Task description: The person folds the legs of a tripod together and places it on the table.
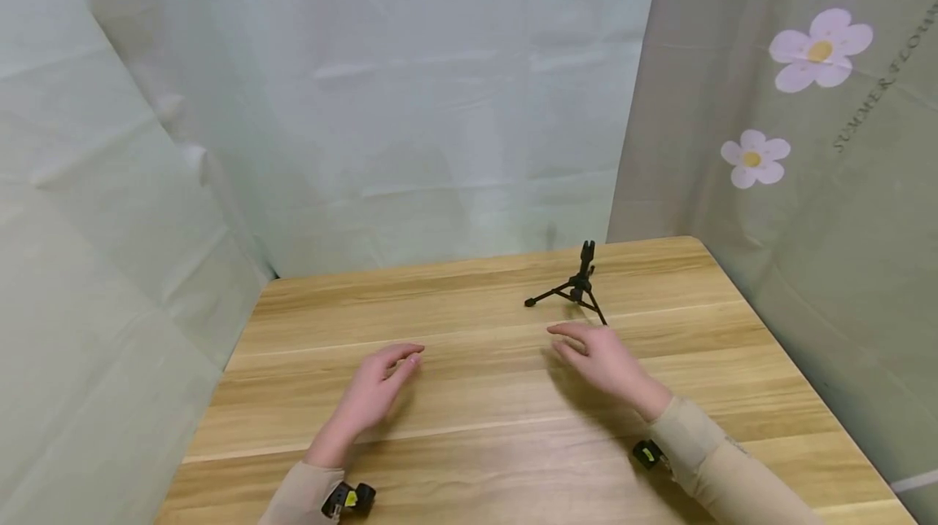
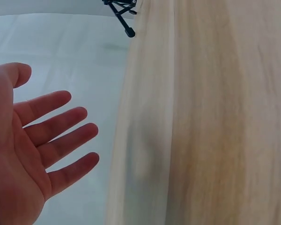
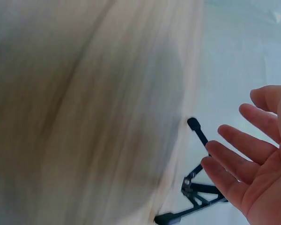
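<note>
A small black tripod stand (image 1: 579,285) is upright on the wooden table (image 1: 469,427), toward the back right, its legs spread. My right hand (image 1: 604,362) hovers just in front of it with relaxed fingers, holding nothing. From the right wrist view, the tripod's legs (image 3: 196,192) show partly behind the fingers. Farther left, my left hand (image 1: 374,391) is held above the table with its fingers loosely extended and nothing in them. The left wrist view shows that palm (image 2: 14,159) bare, with one tripod foot (image 2: 129,32) at the top edge.
Pale cloth (image 1: 440,102) hangs behind the table's back edge and along the left. A grey cloth with printed flowers (image 1: 819,50) hangs on the right. Each wrist carries a small black camera, the left one (image 1: 350,500) and the right one (image 1: 648,453).
</note>
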Demonstrator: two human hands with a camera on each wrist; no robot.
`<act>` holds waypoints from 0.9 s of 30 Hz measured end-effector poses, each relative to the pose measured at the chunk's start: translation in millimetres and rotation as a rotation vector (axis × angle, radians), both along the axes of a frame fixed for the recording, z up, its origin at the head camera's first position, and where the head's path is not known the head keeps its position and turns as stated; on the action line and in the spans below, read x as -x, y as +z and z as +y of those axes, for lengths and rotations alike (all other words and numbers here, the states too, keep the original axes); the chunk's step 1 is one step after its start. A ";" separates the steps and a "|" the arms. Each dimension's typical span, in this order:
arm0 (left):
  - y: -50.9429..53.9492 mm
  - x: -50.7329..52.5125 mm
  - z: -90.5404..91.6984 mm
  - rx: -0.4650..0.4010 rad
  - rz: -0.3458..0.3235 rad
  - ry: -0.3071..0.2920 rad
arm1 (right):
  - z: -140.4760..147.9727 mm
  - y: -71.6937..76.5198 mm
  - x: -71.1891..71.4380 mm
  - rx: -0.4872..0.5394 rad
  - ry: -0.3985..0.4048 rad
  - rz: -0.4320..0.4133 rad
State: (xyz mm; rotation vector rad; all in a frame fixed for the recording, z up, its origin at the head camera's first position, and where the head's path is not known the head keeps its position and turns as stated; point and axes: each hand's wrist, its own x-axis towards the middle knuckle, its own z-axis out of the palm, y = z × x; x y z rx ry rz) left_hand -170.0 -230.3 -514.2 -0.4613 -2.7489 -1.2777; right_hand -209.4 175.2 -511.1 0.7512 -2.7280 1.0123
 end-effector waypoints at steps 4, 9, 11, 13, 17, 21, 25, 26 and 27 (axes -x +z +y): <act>2.0 -0.4 -3.1 -0.019 0.007 0.021 | 14.3 2.0 2.8 0.035 -0.046 -0.013; 2.2 -1.4 -6.5 -0.016 0.025 0.037 | 33.7 3.1 7.1 0.060 -0.122 -0.050; 2.2 -1.7 -7.3 -0.019 0.031 0.045 | 41.0 2.5 8.5 0.077 -0.150 -0.065; 1.9 -1.7 -7.8 -0.023 0.034 0.051 | 48.1 1.6 10.1 0.101 -0.174 -0.072; 0.8 -1.6 -8.8 -0.031 0.027 0.065 | 60.2 0.6 13.5 0.133 -0.235 -0.069; -1.0 -1.3 -9.6 -0.037 0.023 0.069 | 69.0 0.4 17.5 0.137 -0.292 -0.075; -2.7 -1.6 -9.8 -0.042 0.031 0.073 | 74.6 -1.5 20.8 0.121 -0.313 -0.107; -3.1 -1.6 -9.8 -0.043 0.034 0.073 | 75.4 -2.1 21.9 0.117 -0.311 -0.114; -3.4 -1.8 -9.6 -0.044 0.035 0.074 | 76.1 -2.9 22.9 0.116 -0.312 -0.119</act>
